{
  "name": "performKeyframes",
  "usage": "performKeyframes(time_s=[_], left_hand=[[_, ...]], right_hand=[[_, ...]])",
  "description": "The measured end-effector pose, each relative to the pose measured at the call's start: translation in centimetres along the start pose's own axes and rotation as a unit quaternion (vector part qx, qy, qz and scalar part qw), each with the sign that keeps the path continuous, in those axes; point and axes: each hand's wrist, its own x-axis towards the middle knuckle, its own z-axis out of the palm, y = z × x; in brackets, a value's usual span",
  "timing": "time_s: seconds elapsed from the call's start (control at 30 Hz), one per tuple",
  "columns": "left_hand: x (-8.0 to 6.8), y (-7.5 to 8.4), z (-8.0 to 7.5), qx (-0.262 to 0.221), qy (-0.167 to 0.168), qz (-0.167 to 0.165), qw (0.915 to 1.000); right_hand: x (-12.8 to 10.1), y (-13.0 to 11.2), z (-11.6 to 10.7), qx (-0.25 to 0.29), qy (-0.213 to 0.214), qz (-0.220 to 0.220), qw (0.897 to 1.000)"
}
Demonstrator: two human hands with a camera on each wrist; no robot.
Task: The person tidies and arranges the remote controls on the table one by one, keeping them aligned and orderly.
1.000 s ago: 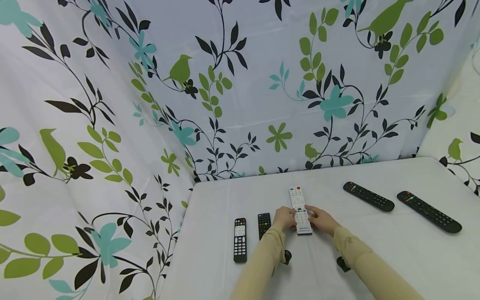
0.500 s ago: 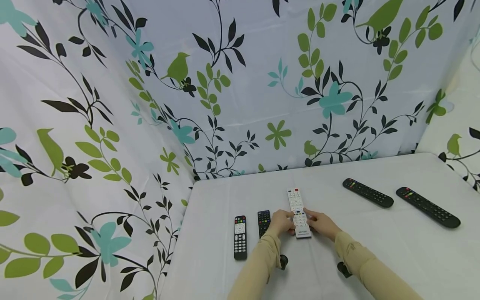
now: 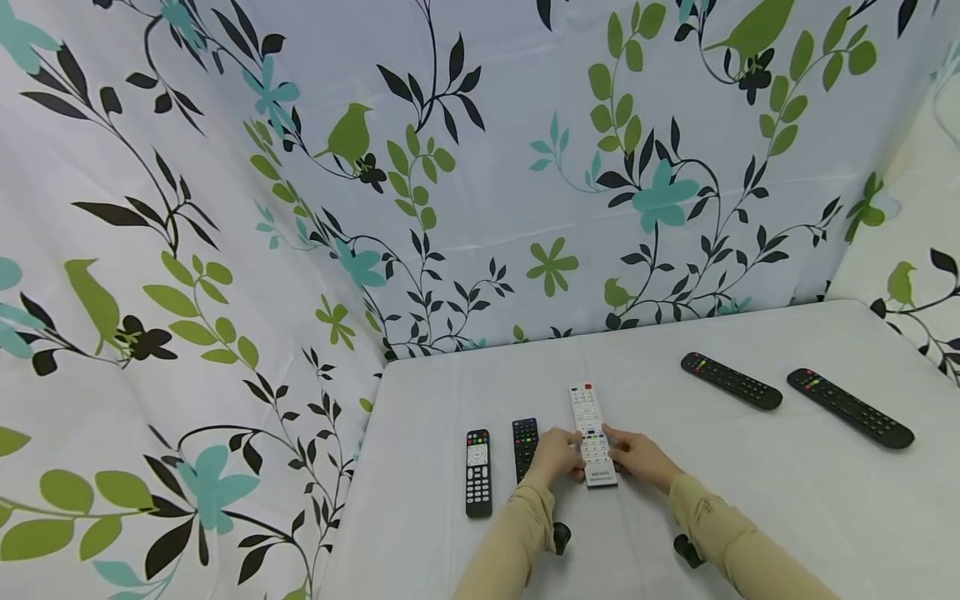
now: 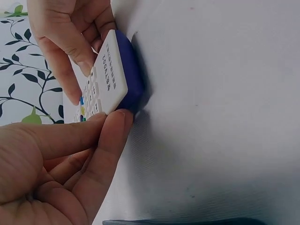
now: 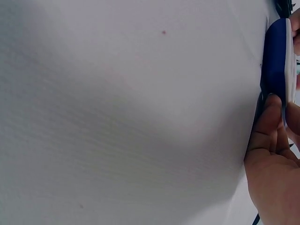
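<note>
A white remote control (image 3: 592, 442) with a blue underside lies lengthwise between my two hands on the white-covered table, its printed end nearest me. My left hand (image 3: 557, 454) pinches its left edge between thumb and fingers. On the opposite edge, my right hand (image 3: 642, 458) grips it the same way. In the left wrist view, the remote's blue side (image 4: 130, 70) shows above a shadow; whether it touches the cloth I cannot tell. Fingers of the right hand (image 5: 272, 164) curl against the blue side in the right wrist view.
Left of my left hand lies a black remote with white keys (image 3: 478, 473). Another black remote (image 3: 525, 440) is partly covered by that hand and forearm. Two longer black remotes (image 3: 731, 381) lie slanted at the right. Patterned curtains (image 3: 480, 167) hang behind the table and at its sides.
Both hands and the white remote have shifted slightly toward me and a little left. The head view has tilted slightly; the other remotes stay where they were.
</note>
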Motion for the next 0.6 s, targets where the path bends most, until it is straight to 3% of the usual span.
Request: performKeyframes(time_s=[0.27, 0.6], left_hand=[[-1.1, -1.0, 0.1, -0.026, -0.004, 0.011, 0.9996], [-2.0, -1.3, 0.2, -0.003, -0.013, 0.013, 0.9998]], right_hand=[[-0.8, 0.1, 0.7, -0.001, 0.0, 0.003, 1.0], [-1.6, 0.4, 1.4, 0.013, 0.002, -0.003, 1.0]])
